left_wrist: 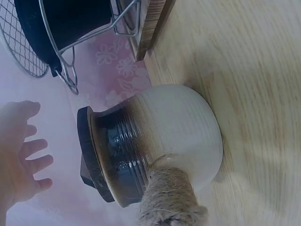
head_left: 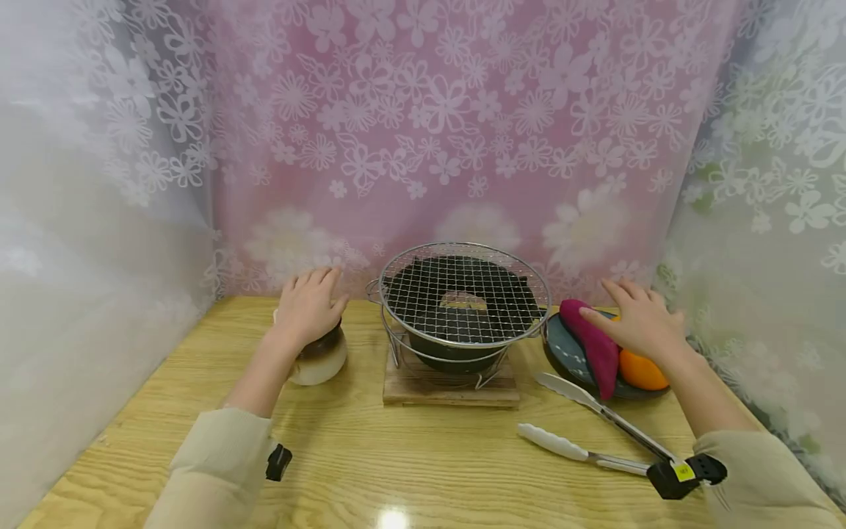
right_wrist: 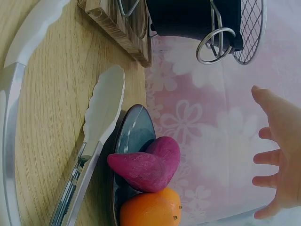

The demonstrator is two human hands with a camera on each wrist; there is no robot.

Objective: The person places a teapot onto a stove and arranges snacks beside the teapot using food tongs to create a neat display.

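Note:
My left hand (head_left: pixel 307 305), fingers spread, hovers over a ceramic teapot (left_wrist: pixel 183 127) at the left of the table. The pot is cream below and dark brown above, with a dark lid (left_wrist: pixel 87 150) and a rope-wrapped handle (left_wrist: pixel 169 197). In the left wrist view a gap shows between hand and lid. On the other side, my right hand (head_left: pixel 637 323) is held with straight, spread fingers above a dark blue plate (head_left: pixel 562 349). Purple sweet potatoes (right_wrist: pixel 141 172) and an orange (right_wrist: pixel 148 209) lie on that plate, apart from the hand in the right wrist view. Neither hand holds anything.
Between the hands stands a black tabletop grill (head_left: pixel 452 360) with a round wire mesh (head_left: pixel 463 330) on top and a wooden base (head_left: pixel 449 393) beneath. Spread tongs (head_left: pixel 555 441) with white tips lie before the plate. Floral curtains (head_left: pixel 449 147) enclose the wooden table (head_left: pixel 370 455).

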